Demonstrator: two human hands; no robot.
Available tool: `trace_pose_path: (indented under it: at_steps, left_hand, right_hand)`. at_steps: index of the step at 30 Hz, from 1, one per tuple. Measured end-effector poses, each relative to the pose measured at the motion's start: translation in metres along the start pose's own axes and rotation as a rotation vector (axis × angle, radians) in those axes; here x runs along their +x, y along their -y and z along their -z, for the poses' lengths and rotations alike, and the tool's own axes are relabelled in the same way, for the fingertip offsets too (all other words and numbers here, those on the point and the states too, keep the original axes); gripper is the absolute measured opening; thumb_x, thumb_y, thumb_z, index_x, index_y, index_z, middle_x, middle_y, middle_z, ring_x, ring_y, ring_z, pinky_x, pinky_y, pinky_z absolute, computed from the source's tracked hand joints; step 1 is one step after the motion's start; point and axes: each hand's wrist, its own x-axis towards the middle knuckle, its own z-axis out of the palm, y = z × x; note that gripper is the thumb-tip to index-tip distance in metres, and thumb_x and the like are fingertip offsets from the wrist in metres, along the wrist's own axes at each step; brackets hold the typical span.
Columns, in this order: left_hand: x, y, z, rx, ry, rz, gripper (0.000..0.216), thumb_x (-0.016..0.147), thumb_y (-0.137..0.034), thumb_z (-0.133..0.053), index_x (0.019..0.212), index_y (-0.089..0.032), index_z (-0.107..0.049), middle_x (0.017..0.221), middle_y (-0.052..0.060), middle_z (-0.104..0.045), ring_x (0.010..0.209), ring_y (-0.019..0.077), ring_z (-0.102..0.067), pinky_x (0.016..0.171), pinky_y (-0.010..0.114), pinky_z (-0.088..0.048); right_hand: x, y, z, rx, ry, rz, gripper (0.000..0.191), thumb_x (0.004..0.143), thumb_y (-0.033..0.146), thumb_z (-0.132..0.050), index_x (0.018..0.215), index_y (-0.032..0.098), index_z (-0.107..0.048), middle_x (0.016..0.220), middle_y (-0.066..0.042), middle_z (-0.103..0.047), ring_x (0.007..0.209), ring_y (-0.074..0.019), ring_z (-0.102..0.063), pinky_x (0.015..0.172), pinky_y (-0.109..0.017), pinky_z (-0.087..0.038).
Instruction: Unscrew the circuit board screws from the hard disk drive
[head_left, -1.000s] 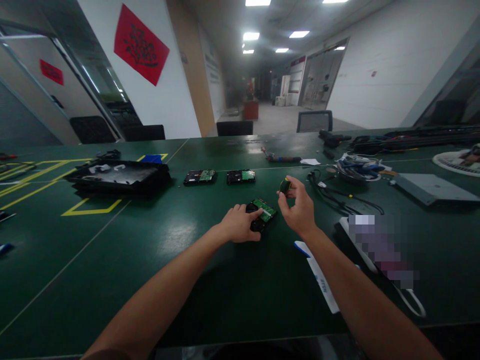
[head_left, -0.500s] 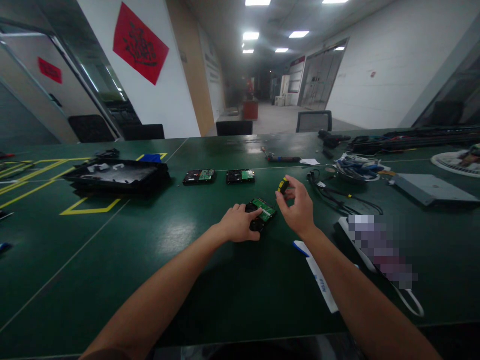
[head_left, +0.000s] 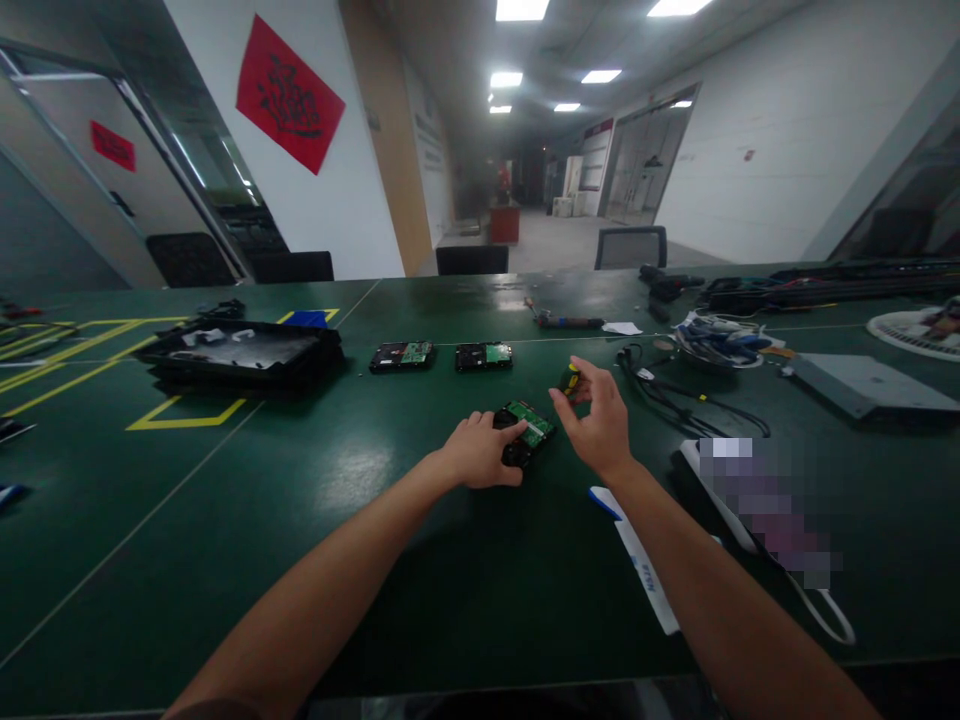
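A hard drive (head_left: 534, 424) lies on the green table with its green circuit board facing up. My left hand (head_left: 484, 450) is closed over its left side, fingers on top and thumb at the near edge. In my right hand (head_left: 598, 412), thumb and fingertips pinch the yellow-and-black handle of a screwdriver (head_left: 570, 379) just above the drive's right end. Its shaft is too thin to make out. Farther back on the table are two more hard drives, a left one (head_left: 402, 356) and a right one (head_left: 484, 356), both board side up.
Black trays (head_left: 240, 352) are stacked at the left. Behind my right hand lie a pen-like tool (head_left: 568, 322) and black cables (head_left: 667, 390). Farther right are a bowl of cables (head_left: 718, 338) and a grey metal box (head_left: 874, 385). A blue-and-white strip (head_left: 643, 570) lies by my right forearm.
The screwdriver handle has turned in my right fingers, so its yellow part faces differently. My left hand stays on the hard drive. The whole view has shifted slightly.
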Motion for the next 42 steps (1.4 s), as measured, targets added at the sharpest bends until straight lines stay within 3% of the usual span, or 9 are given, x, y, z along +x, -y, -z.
trace_pose_path:
  at_steps: [5,10,15,20,26,31,37,42]
  left_hand:
    - [-0.0003,-0.0007,0.0014,-0.006,0.018,0.008,0.094,0.079,-0.071,-0.064,0.160,-0.036,-0.033,0.143,0.016,-0.051,0.124,0.0423,-0.051,0.102,0.051,-0.044]
    - [0.0002,-0.0004,0.0001,-0.005,0.011,0.011,0.094,0.078,-0.072,-0.064,0.160,-0.036,-0.033,0.143,0.016,-0.051,0.124,0.0432,-0.051,0.100,0.052,-0.045]
    - [0.0004,0.0000,-0.0007,0.007,-0.001,-0.004,0.094,0.079,-0.073,-0.062,0.160,-0.035,-0.034,0.141,0.016,-0.052,0.123,0.0426,-0.052,0.100,0.051,-0.044]
    - [0.0000,0.0002,-0.0002,0.010,-0.003,-0.002,0.094,0.079,-0.073,-0.062,0.160,-0.036,-0.034,0.140,0.016,-0.052,0.122,0.0423,-0.053,0.099,0.050,-0.045]
    - [0.0000,0.0006,-0.0001,0.007,0.001,-0.010,0.094,0.079,-0.074,-0.062,0.160,-0.035,-0.034,0.140,0.017,-0.052,0.122,0.0421,-0.052,0.099,0.050,-0.045]
    - [0.0014,0.0013,-0.0021,-0.004,-0.003,0.006,0.094,0.078,-0.072,-0.064,0.160,-0.037,-0.033,0.141,0.016,-0.052,0.123,0.0426,-0.051,0.099,0.051,-0.044]
    - [0.0023,0.0032,-0.0049,-0.004,-0.014,-0.011,0.094,0.078,-0.074,-0.063,0.160,-0.036,-0.034,0.139,0.016,-0.052,0.121,0.0423,-0.052,0.099,0.050,-0.044]
    - [0.0022,0.0014,-0.0037,-0.006,-0.002,0.012,0.095,0.077,-0.072,-0.065,0.160,-0.038,-0.033,0.143,0.015,-0.051,0.124,0.0428,-0.050,0.100,0.051,-0.043]
  right_hand:
    - [0.0000,0.0010,0.0002,0.019,0.012,-0.003,0.055,0.096,0.031,-0.060,0.148,0.028,-0.044,0.124,-0.012,-0.065,0.089,-0.0244,-0.070,0.087,-0.050,-0.063]
    - [0.0006,0.0019,0.0005,0.006,0.008,0.001,0.054,0.094,0.033,-0.064,0.145,0.029,-0.048,0.118,-0.010,-0.062,0.085,-0.0226,-0.067,0.077,-0.045,-0.064]
    - [0.0006,0.0015,-0.0001,0.010,0.019,0.003,0.057,0.094,0.028,-0.061,0.148,0.028,-0.044,0.121,-0.010,-0.065,0.089,-0.0229,-0.069,0.087,-0.049,-0.062]
    - [0.0005,0.0004,-0.0004,-0.013,-0.014,0.000,0.054,0.092,0.034,-0.066,0.143,0.027,-0.048,0.120,-0.011,-0.064,0.082,-0.0222,-0.067,0.077,-0.047,-0.064]
    - [-0.0005,-0.0014,-0.0014,0.053,0.011,-0.029,0.055,0.095,0.031,-0.062,0.146,0.026,-0.043,0.124,-0.012,-0.068,0.086,-0.0227,-0.072,0.083,-0.046,-0.065]
    - [-0.0015,-0.0022,-0.0012,0.006,-0.012,-0.018,0.054,0.092,0.038,-0.067,0.143,0.028,-0.049,0.121,-0.011,-0.067,0.083,-0.0233,-0.070,0.076,-0.046,-0.066]
    - [-0.0003,-0.0014,-0.0003,0.035,0.005,-0.015,0.053,0.096,0.032,-0.060,0.146,0.027,-0.046,0.123,-0.011,-0.069,0.089,-0.0235,-0.072,0.086,-0.047,-0.064]
    - [-0.0005,-0.0027,0.0001,-0.017,-0.011,-0.013,0.051,0.093,0.038,-0.065,0.141,0.029,-0.051,0.118,-0.010,-0.066,0.085,-0.0246,-0.069,0.075,-0.046,-0.065]
